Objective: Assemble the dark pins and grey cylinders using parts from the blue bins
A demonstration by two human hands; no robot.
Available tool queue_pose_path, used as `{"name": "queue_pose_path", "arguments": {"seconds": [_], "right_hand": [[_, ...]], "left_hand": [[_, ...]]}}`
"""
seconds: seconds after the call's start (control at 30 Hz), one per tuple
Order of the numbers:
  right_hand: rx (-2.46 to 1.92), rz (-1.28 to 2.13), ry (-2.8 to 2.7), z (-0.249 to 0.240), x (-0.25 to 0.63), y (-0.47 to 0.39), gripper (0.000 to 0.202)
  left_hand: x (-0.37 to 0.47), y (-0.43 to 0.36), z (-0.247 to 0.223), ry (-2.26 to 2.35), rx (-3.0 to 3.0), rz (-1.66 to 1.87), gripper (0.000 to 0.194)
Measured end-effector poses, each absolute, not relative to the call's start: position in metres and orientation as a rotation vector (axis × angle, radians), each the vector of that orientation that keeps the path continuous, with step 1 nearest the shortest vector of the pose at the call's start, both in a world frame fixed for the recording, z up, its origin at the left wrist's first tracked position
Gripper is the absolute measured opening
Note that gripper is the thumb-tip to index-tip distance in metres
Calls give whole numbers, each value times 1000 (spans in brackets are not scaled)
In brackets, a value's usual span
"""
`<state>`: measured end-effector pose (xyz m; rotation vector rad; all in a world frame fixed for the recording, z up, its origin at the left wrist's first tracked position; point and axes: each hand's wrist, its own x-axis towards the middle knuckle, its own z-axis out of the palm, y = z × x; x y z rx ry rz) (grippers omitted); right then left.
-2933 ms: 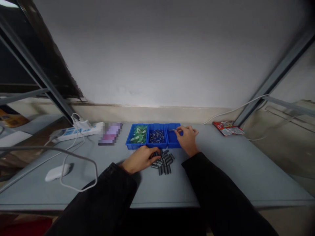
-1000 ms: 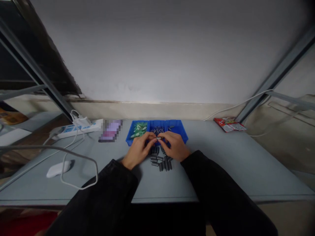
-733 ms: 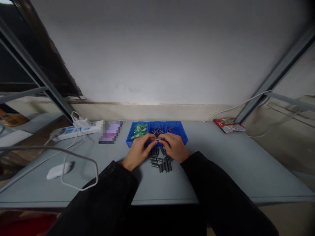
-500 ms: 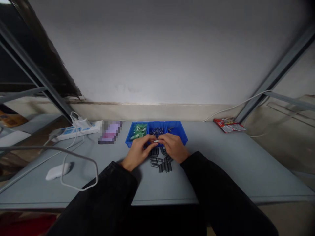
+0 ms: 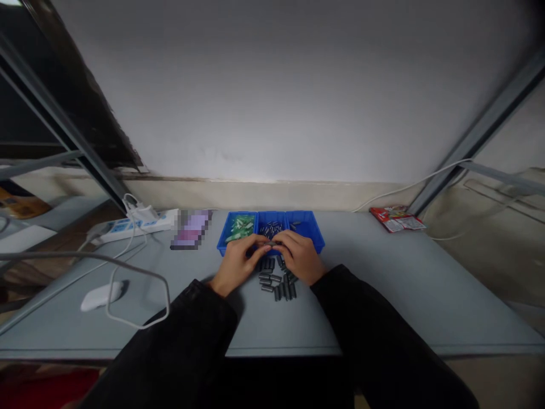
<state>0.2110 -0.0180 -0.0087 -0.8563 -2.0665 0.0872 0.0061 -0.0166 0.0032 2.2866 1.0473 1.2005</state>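
Note:
My left hand point(image 5: 238, 258) and my right hand point(image 5: 303, 258) meet just in front of the blue bins, fingertips pinched. Between them is a small, thin, greyish piece point(image 5: 273, 243), largely covered by the fingers; its kind is unclear. Below the hands, several dark grey cylinders point(image 5: 268, 288) lie on the table, some partly behind the right hand. Green and whitish small pieces point(image 5: 242, 222) fill the left blue bin point(image 5: 221, 248). Small metal pins point(image 5: 271, 228) are in the middle bin point(image 5: 271, 215). A few dark cylinders sit at the back of the right bin point(image 5: 314, 230).
To the left are a phone-like blurred item point(image 5: 192, 229), a white power strip point(image 5: 167, 221) with cables and a white rounded object point(image 5: 100, 296). A grey cable point(image 5: 140, 271) loops near my left sleeve. Red packets point(image 5: 394, 218) lie at the back right, beside a metal post.
Both hands stay nearly in place, fingers shifting slightly. The piece between them looked whitish before and looks darker grey now. The view has shifted a little.

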Motion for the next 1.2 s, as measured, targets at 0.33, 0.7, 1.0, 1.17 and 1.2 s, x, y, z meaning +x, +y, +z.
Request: {"name": "queue_pose_path", "arguments": {"seconds": [0.33,0.7,1.0,1.17,1.2], "right_hand": [[-886,-74,-2056,-3,210,-18,14],[-975,-74,-2028,-11,210,-15,15],[-963,-48,-2074,-12,213,-17,17],[-970,-55,-2066,-14,215,-13,17],[-975,-53,-2064,-15,215,-13,16]], "left_hand": [[8,-17,5,1047,2265,1284,19],[10,-13,-2,1083,2230,1258,20],[9,-9,-2,1000,2282,1318,18],[11,-7,-4,976,2300,1339,12],[12,-7,-4,979,2296,1339,11]]}}
